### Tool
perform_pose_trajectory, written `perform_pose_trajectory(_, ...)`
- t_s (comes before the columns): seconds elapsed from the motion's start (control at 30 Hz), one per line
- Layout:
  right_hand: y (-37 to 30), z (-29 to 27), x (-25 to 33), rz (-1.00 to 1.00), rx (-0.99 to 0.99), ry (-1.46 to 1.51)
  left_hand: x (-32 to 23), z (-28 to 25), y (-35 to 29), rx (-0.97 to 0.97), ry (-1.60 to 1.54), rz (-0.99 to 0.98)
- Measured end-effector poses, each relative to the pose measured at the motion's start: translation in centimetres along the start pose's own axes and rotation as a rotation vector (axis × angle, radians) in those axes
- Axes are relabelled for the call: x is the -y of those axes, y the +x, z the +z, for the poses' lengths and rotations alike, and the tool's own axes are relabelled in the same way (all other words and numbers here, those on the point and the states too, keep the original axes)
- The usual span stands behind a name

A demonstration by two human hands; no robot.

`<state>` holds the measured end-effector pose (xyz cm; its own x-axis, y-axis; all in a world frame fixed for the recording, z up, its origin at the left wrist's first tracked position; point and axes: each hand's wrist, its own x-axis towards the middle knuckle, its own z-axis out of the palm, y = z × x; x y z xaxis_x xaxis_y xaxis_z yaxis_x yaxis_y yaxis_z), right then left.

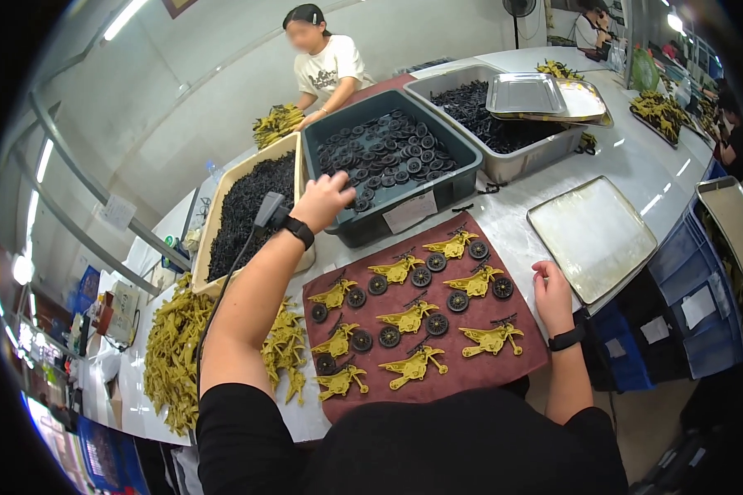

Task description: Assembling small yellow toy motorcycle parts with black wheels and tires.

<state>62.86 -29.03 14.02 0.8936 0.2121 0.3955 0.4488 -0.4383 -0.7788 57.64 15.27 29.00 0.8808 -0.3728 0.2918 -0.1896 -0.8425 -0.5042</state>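
Note:
My left hand [324,200] reaches over the near left rim of a dark green bin [462,183] heaped with small black toy wheels [404,153]. Its fingers are bent together at the tips; whatever they pinch is too small to make out. At the right edge of a maroon mat [462,396] is my right hand [553,290], fingers curled in, its contents hidden. Rows of yellow toy motorbike bodies [409,317] with thin black parts attached lie on the mat. Black wheels [436,324] sit beside most of them; the nearest row shows bodies without wheels of their own.
A cream bin [305,262] and a grey bin [512,169] hold small black parts. Yellow parts [177,355] pile up at left. A metal tray [593,239] lies right. A grey cable plug [271,210] shows by my left forearm. Across the table stands another person [330,70].

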Motion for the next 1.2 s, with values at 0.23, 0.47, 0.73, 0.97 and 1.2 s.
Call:
perform_pose_trajectory(0.23,0.0,-0.1,-0.8,-0.109,-0.003,-0.073,-1.7,-3.3,0.7,-0.051,-1.187,-0.89)
perform_pose_trajectory(0.47,-0.4,-1.5,1.7,-0.043,-0.039,-0.062,-8.5,-6.5,-2.4,-0.056,-2.372,-0.969)
perform_pose_trajectory(0.73,0.5,-0.9,13.0,-0.052,0.438,0.468,-16.7,-7.1,-3.0,0.127,-2.564,-0.939)
perform_pose_trajectory(0.97,1.3,1.6,14.1,-0.149,0.459,0.327,-19.9,-7.9,-1.0,0.108,-2.569,-0.813)
perform_pose_trajectory(1.2,1.2,0.7,14.8,-0.022,0.51,0.576,-19.7,-6.9,-1.3,0.127,-2.794,-0.733)
